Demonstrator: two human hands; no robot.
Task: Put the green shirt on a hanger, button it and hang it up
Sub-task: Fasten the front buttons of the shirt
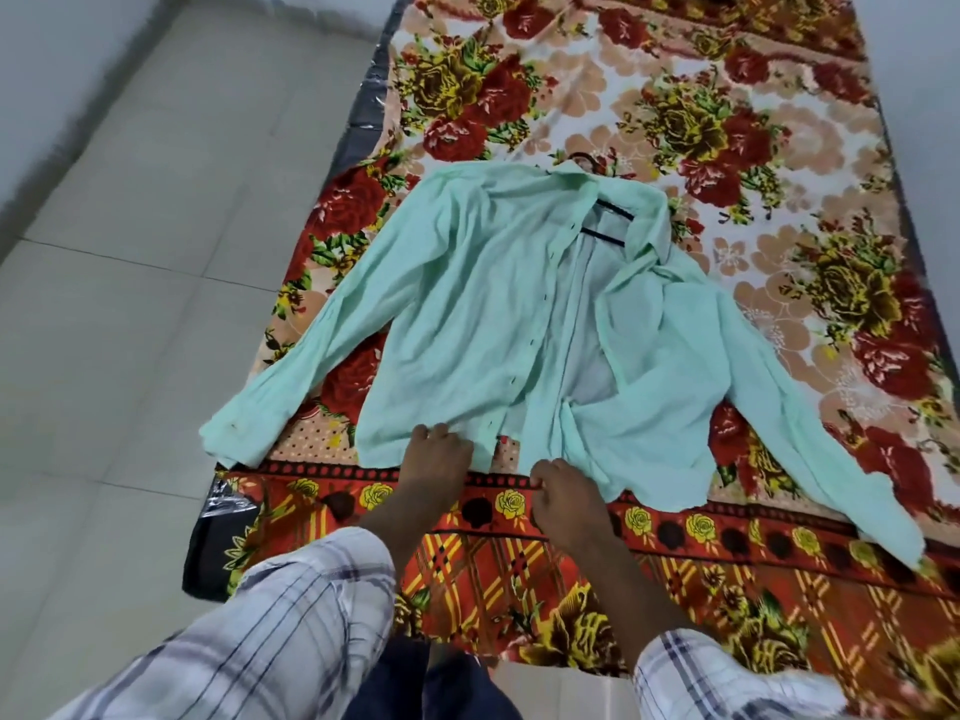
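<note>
The light green shirt (467, 314) lies spread on a floral blanket, front open and unbuttoned, both sleeves stretched out to the sides. A dark hanger (610, 223) sits inside it near the collar, with its hook (589, 161) poking out above the collar. My left hand (434, 457) grips the hem of the left front panel, the one with the row of dark buttons. At the hem of the right front panel, my right hand (563, 493) pinches the bottom edge. The two hands are close together at the shirt's lower middle.
The red and yellow floral blanket (727, 122) covers a mattress wrapped in dark plastic (208, 553). Pale floor tiles (130, 278) lie to the left, with grey walls beyond. My checked sleeves fill the lower part of the view.
</note>
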